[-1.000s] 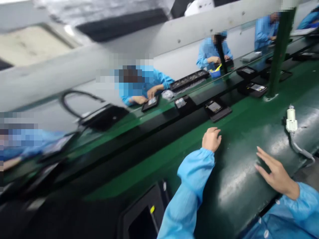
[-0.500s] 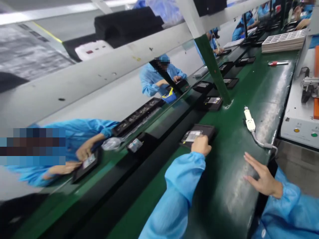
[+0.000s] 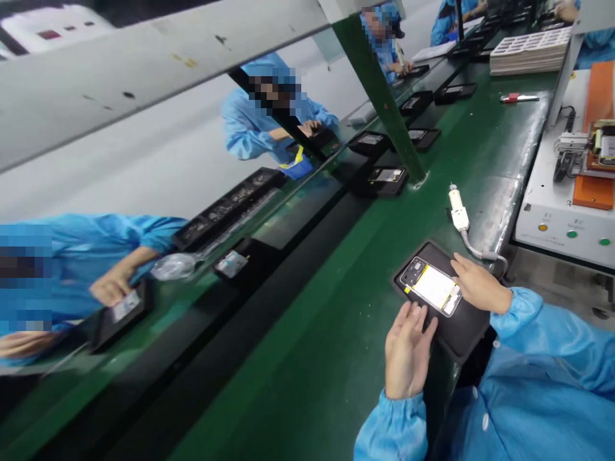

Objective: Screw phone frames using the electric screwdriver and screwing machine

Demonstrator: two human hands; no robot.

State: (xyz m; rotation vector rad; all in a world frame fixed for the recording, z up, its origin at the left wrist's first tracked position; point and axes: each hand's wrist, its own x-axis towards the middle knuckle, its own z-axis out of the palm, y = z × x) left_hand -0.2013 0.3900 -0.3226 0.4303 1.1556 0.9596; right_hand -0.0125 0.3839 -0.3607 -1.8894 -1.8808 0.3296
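Observation:
An opened smartphone [image 3: 434,286], its white battery showing and a yellow tab at its side, lies in a black tray [image 3: 459,330] at the bench's near edge. My left hand [image 3: 408,349] is open at the tray's near left side, fingers stretched toward the phone's lower edge; whether they touch it I cannot tell. From the right, my right hand [image 3: 480,285] reaches over the tray, its extended fingers at the phone's right end. Those fingers look apart, not wrapped round the phone. Beyond the tray lies a white electric screwdriver [image 3: 458,208] with its cable.
A green post [image 3: 384,96] rises from the green bench [image 3: 307,358]. More black trays with phones, such as one tray [image 3: 387,181], line the far side. Co-workers in blue sit opposite. A machine [image 3: 562,218] with buttons stands at right, near a red-handled tool [image 3: 519,98] and stacked white trays [image 3: 528,51].
The tray with the phone has come across the bench to the near edge. My left hand has let go of it, and my right hand has moved in to the phone. The view has shifted.

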